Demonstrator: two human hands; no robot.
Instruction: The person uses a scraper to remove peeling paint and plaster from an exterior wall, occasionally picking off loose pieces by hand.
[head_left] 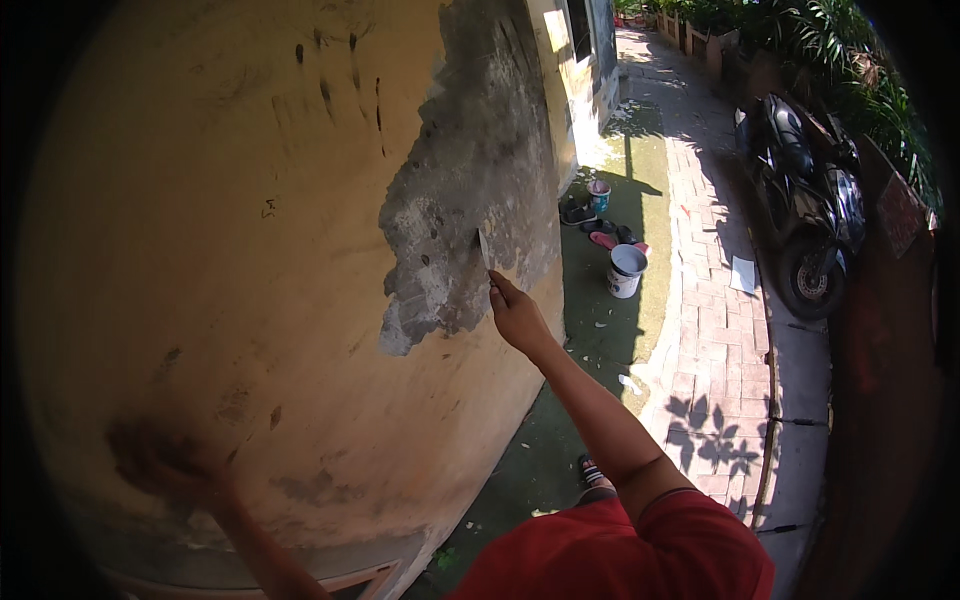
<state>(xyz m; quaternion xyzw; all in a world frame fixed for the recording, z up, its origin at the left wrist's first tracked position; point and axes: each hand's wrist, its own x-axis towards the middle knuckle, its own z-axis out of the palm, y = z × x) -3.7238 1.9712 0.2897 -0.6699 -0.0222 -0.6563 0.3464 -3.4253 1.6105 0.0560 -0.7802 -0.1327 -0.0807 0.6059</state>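
My right hand (520,315) is closed around the handle of a putty knife (484,250). Its thin blade points up and lies against or just off a rough grey patch (460,190), where the yellow coat is gone from the wall (250,330); whether it touches I cannot tell. The patch has a ragged left edge with paler smears low down. Farther left and lower, my left hand (168,458) is near the wall's dark smudges. Motion blur and shade smear its fingers, and nothing can be made out in it.
Beyond the wall's corner, a white bucket (625,272) stands on green ground, with a smaller pail (599,196), dark shoes (577,213) and pink-red slippers (603,241) around it. A brick path (712,340) runs alongside. On the right a motorcycle (810,200) is parked near a white sheet (742,274).
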